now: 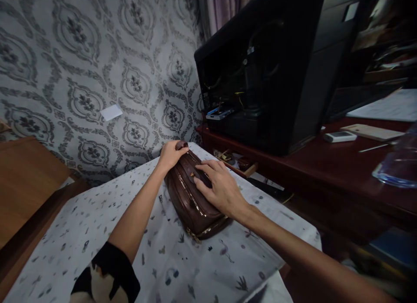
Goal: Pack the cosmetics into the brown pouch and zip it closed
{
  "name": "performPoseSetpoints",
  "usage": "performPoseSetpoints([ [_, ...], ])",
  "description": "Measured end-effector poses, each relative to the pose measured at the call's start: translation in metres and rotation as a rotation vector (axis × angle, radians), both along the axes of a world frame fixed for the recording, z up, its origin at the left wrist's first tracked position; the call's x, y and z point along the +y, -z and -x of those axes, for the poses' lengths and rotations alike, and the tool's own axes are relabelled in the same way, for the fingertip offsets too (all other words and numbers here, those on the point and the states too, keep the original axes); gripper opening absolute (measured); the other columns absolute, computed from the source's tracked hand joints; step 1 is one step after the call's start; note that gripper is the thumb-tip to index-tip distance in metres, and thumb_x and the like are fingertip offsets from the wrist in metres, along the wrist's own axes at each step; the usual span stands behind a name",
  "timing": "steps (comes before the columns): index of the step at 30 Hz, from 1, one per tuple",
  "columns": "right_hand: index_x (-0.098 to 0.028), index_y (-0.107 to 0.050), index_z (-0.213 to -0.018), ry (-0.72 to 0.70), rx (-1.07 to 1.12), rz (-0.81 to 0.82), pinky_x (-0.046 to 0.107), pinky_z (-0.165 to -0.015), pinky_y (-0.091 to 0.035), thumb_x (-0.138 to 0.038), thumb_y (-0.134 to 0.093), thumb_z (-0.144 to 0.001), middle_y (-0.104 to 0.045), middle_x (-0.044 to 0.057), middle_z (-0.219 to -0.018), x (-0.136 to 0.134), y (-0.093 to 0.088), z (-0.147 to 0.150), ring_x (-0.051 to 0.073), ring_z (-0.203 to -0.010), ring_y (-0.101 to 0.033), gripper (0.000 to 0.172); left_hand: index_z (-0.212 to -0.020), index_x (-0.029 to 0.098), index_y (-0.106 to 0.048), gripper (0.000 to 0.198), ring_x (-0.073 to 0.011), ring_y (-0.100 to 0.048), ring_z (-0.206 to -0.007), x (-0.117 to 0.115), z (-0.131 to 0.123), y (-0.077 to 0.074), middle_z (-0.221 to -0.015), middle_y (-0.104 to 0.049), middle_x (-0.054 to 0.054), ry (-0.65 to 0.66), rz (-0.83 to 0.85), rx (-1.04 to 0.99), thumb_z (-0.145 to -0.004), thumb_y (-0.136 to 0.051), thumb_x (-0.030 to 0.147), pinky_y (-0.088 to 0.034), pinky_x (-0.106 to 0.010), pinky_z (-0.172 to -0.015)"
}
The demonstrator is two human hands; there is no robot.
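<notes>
A dark brown leather bag with gold zippers lies on the white patterned tablecloth. My left hand is closed around the far end of the bag, its thumb on top and the other fingers partly hidden. Across the bag's upper side rests my right hand, fingers apart. Its thumb and index finger are close to a small gold fitting on the leather. Gold zipper pulls hang at the near end.
To the right, a dark red desk carries a large black computer case, a small white box and papers. An open drawer juts out beneath it. Patterned wallpaper stands behind; a wooden panel is at left.
</notes>
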State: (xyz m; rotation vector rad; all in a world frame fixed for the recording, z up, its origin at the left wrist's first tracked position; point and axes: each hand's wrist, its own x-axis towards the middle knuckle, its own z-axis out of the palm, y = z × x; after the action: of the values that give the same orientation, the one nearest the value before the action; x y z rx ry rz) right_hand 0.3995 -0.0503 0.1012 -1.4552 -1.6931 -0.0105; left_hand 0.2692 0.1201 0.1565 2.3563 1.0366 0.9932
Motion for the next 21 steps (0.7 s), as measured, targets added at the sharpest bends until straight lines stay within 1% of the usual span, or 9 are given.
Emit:
performPoseSetpoints([
  [3,-0.010,-0.069,-0.120,-0.023,0.018,-0.019,0.048,-0.108,-0.042,-0.032,-0.053,-0.093,-0.064,0.017,-0.125,0.000,0.001,-0.001,0.031,-0.120,-0.054,0.039,-0.064,0.018,-0.060,0.019,-0.0144,-0.051,-0.063,0.004,-0.003,0.003,-0.062,-0.058,0.003,-0.029,0.023,-0.040,-0.074,-0.065,0.033,-0.039,-0.026,-0.063],
  [6,-0.009,-0.070,-0.119,-0.024,0.020,-0.020,0.047,-0.107,-0.043,-0.030,-0.054,-0.092,-0.066,0.016,-0.124,-0.001,0.001,-0.001,0.031,-0.119,-0.055,0.038,-0.063,0.018,-0.059,0.019,-0.0147,-0.054,-0.064,0.005,-0.006,0.006,-0.063,-0.061,0.002,-0.051,0.048,-0.079,-0.075,-0.063,0.033,-0.040,-0.027,-0.065],
  [11,-0.010,-0.069,-0.120,-0.027,0.009,-0.022,0.047,-0.103,-0.047,-0.029,-0.054,-0.093,-0.068,0.015,-0.120,-0.001,0.000,0.000,0.030,-0.116,-0.056,0.036,-0.059,0.018,-0.056,0.023,-0.0135,-0.049,-0.059,-0.003,-0.007,0.010,-0.059,-0.056,0.003,-0.079,0.055,-0.132,-0.074,-0.064,0.034,-0.036,-0.027,-0.061],
  [13,-0.010,-0.069,-0.119,-0.032,0.010,-0.027,0.047,-0.102,-0.048,-0.028,-0.054,-0.093,-0.069,0.015,-0.119,-0.001,0.000,0.000,0.031,-0.115,-0.056,0.035,-0.060,0.019,-0.054,0.024,-0.0130,-0.047,-0.059,-0.010,-0.007,0.010,-0.058,-0.054,0.004,-0.065,0.047,-0.149,-0.074,-0.064,0.036,-0.035,-0.026,-0.060],
  [17,-0.009,-0.070,-0.118,-0.032,0.016,-0.043,0.049,-0.102,-0.048,-0.028,-0.054,-0.093,-0.069,0.015,-0.116,0.000,0.001,0.000,0.032,-0.113,-0.056,0.035,-0.065,0.018,-0.058,0.022,-0.0131,-0.049,-0.062,-0.022,-0.005,0.009,-0.062,-0.056,0.004,0.007,0.038,-0.152,-0.074,-0.065,0.037,-0.036,-0.026,-0.061],
  [21,-0.010,-0.069,-0.119,-0.032,0.001,-0.070,0.051,-0.104,-0.048,-0.028,-0.053,-0.094,-0.069,0.016,-0.121,0.000,0.004,-0.001,0.032,-0.117,-0.057,0.035,-0.070,0.018,-0.062,0.025,-0.0145,-0.053,-0.066,-0.027,0.003,0.004,-0.067,-0.061,0.002,0.082,0.053,-0.121,-0.076,-0.065,0.042,-0.040,-0.026,-0.064],
])
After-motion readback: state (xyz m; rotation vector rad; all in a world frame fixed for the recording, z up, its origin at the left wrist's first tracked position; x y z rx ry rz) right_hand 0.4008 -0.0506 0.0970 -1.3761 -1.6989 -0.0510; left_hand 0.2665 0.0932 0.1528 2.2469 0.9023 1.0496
